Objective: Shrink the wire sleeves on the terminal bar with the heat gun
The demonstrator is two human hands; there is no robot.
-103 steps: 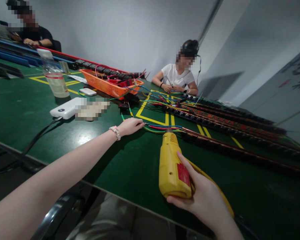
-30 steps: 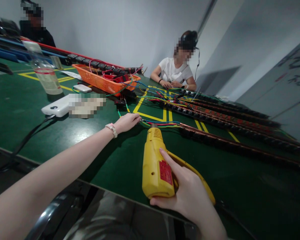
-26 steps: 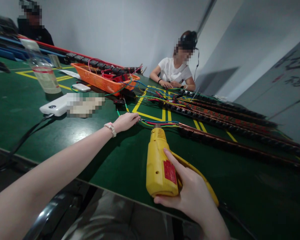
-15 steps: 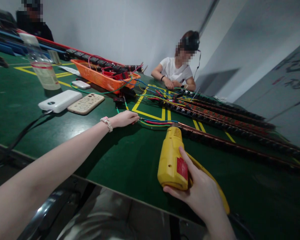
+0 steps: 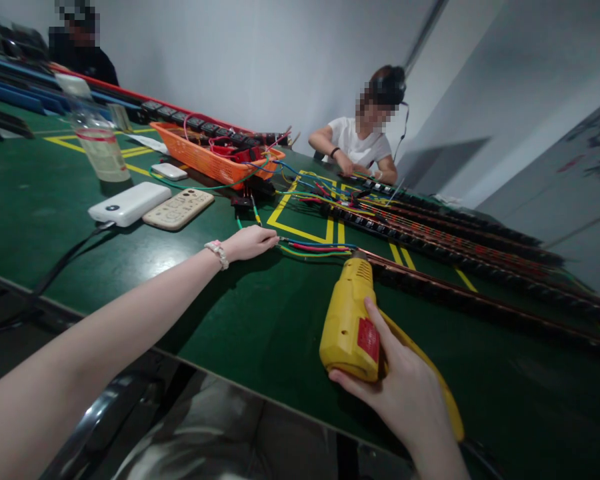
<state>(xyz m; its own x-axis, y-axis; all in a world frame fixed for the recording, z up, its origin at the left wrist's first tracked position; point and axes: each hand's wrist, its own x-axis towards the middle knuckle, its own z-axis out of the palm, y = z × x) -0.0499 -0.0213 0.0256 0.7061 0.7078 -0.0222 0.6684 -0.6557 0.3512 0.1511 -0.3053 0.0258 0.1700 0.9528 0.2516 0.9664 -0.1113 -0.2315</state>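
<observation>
Our left hand (image 5: 251, 243) pinching coloured wires (image 5: 320, 249); our right hand (image 5: 405, 373) wrapped round yellow heat gun (image 5: 350, 320), nozzle at wires' right end.

This looks like a workshop, an assembly room by its contents. A long green counter (image 5: 220, 313) marked with yellow tape lines (image 5: 300, 235) runs through it. Long black strips (image 5: 460, 283) lie in rows on the right, with coloured wires (image 5: 315, 248) at their near-left ends. An orange basket (image 5: 195, 157) full of red and black parts sits toward the far side, and a yellow heat gun (image 5: 350, 320) is in use over the near part. Two people in headgear, one far left (image 5: 83, 57), one far right (image 5: 363, 143), sit at the counter before a plain pale wall (image 5: 220, 60).
</observation>
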